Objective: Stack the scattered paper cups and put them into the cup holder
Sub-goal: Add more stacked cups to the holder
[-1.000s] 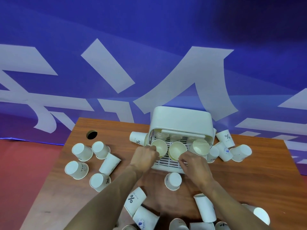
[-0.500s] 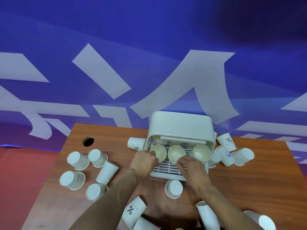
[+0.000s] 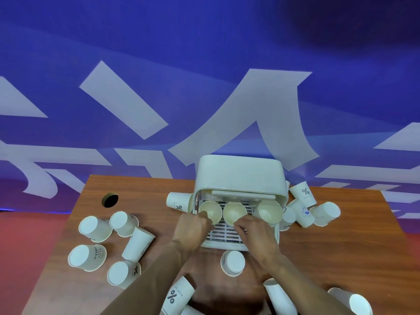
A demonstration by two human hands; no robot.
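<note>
Here, a white cup holder (image 3: 238, 173) is seen at 12 o'clock on the wooden desk (image 3: 341, 258), with three paper cups laid inside, mouths toward the camera. The left cup (image 3: 210, 210) is gripped at its near rim by the left hand (image 3: 193, 228). The middle cup (image 3: 234, 211) is pinched at its rim by the right hand (image 3: 256, 233). The third cup (image 3: 269, 212) is left untouched. Loose cups (image 3: 95, 228) are scattered at the holder's 9 o'clock, others (image 3: 325, 212) at 3 o'clock, and a single cup (image 3: 233, 262) at 6 o'clock.
</note>
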